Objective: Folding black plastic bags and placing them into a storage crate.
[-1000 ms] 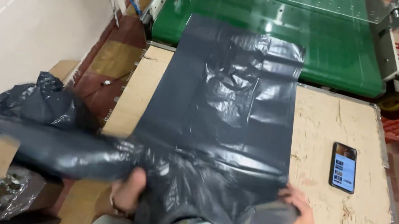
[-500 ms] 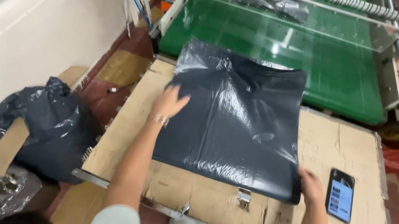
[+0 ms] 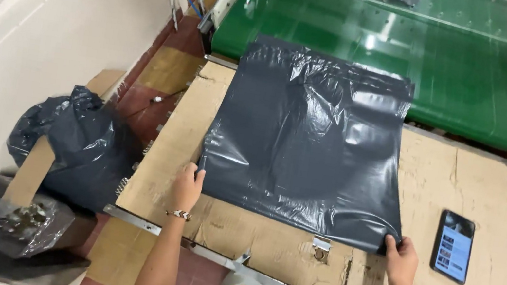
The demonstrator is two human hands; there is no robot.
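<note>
From my feed I see a worn, cardboard-covered worktable (image 3: 458, 191) with a black smartphone (image 3: 453, 246), screen lit, lying near its right edge. Beyond the table runs a green conveyor belt (image 3: 373, 40) under a clear cover. Left of the table, a crumpled dark plastic heap (image 3: 78, 144) sits on the floor, possibly bags.

Between my fingers a flat dark grey plastic bag (image 3: 306, 143) lies spread out; my left hand (image 3: 186, 186) pinches its near left edge and my right hand (image 3: 400, 259) its near right corner. Just right of my right fingertips rests a black phone (image 3: 453, 246), its lit screen showing small picture tiles. Well left of my left fingers sits a stuffed dark bag (image 3: 71, 143).
</note>
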